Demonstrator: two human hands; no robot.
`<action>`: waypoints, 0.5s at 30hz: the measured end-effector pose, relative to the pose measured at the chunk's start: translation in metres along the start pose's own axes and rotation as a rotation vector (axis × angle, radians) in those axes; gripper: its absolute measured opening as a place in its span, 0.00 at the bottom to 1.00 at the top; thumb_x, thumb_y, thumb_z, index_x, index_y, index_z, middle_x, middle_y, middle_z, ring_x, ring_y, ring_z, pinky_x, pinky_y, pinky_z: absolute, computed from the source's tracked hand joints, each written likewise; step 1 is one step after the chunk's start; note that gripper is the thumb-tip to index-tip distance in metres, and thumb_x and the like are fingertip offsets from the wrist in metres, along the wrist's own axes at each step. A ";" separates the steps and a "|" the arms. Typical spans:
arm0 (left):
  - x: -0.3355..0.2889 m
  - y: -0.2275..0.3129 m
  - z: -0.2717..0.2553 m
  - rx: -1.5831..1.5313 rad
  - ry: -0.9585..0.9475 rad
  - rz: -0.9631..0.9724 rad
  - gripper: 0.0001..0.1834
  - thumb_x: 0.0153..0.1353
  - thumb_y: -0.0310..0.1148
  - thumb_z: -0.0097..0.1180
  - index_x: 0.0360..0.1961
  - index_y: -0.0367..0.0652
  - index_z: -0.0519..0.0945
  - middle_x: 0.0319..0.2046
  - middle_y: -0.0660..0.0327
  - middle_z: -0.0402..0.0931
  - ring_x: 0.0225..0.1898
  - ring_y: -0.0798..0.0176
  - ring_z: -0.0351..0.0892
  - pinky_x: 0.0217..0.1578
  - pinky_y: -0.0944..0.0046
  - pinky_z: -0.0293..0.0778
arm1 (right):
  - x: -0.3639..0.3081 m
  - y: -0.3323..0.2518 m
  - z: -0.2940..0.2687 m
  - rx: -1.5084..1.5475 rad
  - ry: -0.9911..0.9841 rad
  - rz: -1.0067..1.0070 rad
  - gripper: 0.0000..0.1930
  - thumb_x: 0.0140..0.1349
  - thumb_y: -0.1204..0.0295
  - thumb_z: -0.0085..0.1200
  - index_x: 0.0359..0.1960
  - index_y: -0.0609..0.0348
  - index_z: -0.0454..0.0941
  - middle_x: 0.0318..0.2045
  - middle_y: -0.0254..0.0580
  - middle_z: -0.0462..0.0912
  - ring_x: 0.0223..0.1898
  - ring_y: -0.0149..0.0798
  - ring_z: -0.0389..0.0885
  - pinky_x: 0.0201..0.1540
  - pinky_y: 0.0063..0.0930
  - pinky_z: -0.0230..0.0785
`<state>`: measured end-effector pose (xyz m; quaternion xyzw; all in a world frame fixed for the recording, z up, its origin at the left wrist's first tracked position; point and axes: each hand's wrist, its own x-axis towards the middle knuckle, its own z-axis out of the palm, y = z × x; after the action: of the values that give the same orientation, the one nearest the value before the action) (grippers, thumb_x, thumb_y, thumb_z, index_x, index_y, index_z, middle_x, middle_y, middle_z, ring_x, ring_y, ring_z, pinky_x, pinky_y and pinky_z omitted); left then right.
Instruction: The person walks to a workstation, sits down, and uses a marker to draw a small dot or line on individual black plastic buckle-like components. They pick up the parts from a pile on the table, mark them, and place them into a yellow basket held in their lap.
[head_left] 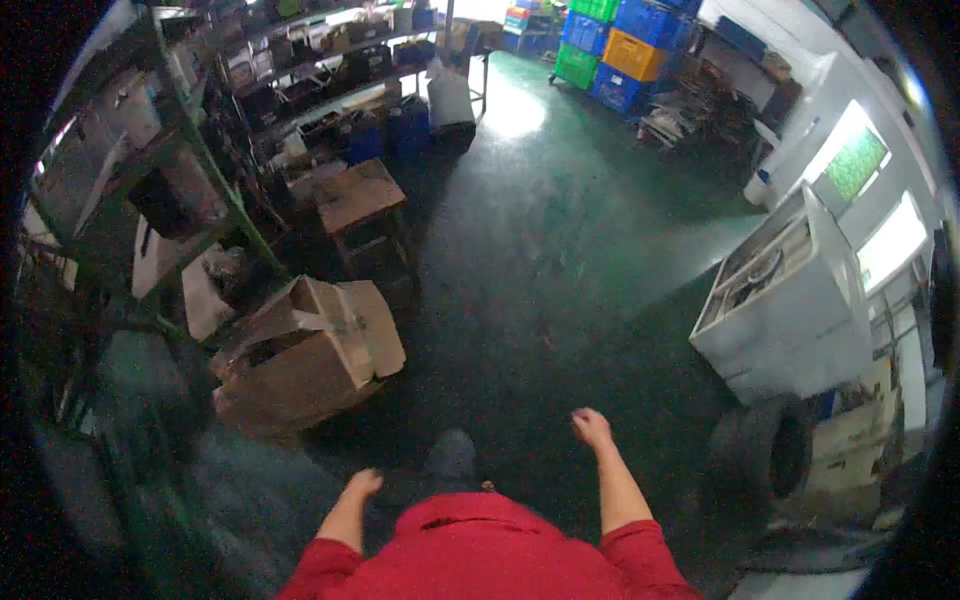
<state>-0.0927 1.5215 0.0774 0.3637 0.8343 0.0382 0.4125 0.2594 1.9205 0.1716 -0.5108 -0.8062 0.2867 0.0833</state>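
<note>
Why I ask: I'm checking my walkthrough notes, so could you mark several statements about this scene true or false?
1. The cardboard box is to the left of the right hand. True.
2. The left hand touches the box. False: the left hand is apart from it.
3. The sleeves are blue. False: the sleeves are red.
4. An orange crate sits on a blue crate. True.
</note>
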 end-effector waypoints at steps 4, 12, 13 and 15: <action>-0.023 -0.072 0.036 0.125 -0.249 -0.281 0.20 0.53 0.40 0.43 0.46 0.45 0.76 0.48 0.50 0.71 0.48 0.48 0.71 0.48 0.54 0.67 | 0.150 -0.090 -0.021 0.426 -0.192 -0.067 0.12 0.55 0.68 0.50 0.39 0.57 0.76 0.29 0.42 0.80 0.29 0.35 0.77 0.34 0.27 0.68; 0.270 0.142 -0.175 -0.138 -0.227 -0.383 0.20 0.54 0.42 0.45 0.35 0.35 0.78 0.40 0.44 0.74 0.44 0.43 0.71 0.43 0.52 0.68 | 0.221 0.030 -0.049 -0.158 -0.540 0.380 0.15 0.52 0.62 0.50 0.40 0.53 0.77 0.37 0.44 0.79 0.40 0.43 0.78 0.42 0.33 0.69; 0.328 0.173 -0.207 -0.098 0.128 -0.084 0.21 0.59 0.42 0.38 0.39 0.35 0.75 0.42 0.44 0.72 0.45 0.42 0.70 0.44 0.51 0.66 | 0.217 0.035 -0.069 -0.168 -0.556 0.454 0.14 0.52 0.65 0.51 0.39 0.55 0.78 0.34 0.43 0.81 0.37 0.40 0.79 0.38 0.31 0.71; 0.436 0.306 -0.323 -0.050 0.262 0.252 0.19 0.61 0.41 0.39 0.40 0.36 0.74 0.41 0.44 0.73 0.45 0.43 0.70 0.44 0.50 0.66 | 0.203 0.096 -0.086 0.073 -0.445 0.822 0.10 0.52 0.71 0.51 0.36 0.58 0.79 0.27 0.41 0.82 0.21 0.33 0.80 0.22 0.27 0.71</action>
<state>-0.3199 2.1006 0.1132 0.4472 0.8274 0.1572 0.3012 0.2763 2.1594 0.1572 -0.7108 -0.5246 0.4264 -0.1942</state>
